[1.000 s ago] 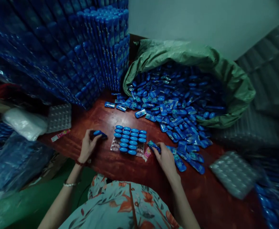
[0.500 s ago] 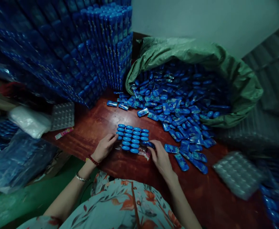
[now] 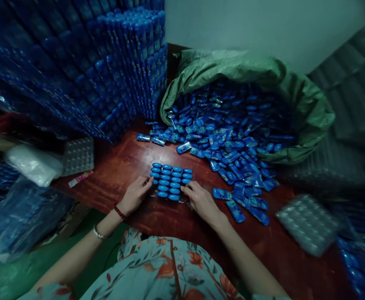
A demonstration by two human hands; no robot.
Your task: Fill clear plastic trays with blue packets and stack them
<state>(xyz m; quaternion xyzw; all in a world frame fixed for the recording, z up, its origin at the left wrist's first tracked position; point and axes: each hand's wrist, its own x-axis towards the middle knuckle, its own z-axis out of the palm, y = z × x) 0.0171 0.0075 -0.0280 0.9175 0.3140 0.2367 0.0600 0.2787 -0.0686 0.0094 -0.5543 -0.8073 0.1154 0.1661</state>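
A clear blister tray (image 3: 155, 193) lies on the red-brown table (image 3: 120, 166), filled with rows of small blue oval cases (image 3: 171, 180). My left hand (image 3: 135, 194) rests at the tray's left side, with its fingertips on the leftmost cases and nothing held. On the other side, my right hand (image 3: 201, 201) lies with curled fingers over the tray's lower right corner. Whether a case is under those fingers is hidden.
A green sack (image 3: 307, 108) lies open at the back right and spills loose blue cases (image 3: 229, 141) over the table. Filled trays are stacked high (image 3: 107, 71) at the back left. Empty clear trays lie at the left (image 3: 78, 155) and right (image 3: 307, 225). Plastic bags (image 3: 34, 164) sit at the left edge.
My left hand has brought a blue case to the tray's left side and no longer holds it. My right hand has moved from the loose cases to the tray's right corner.
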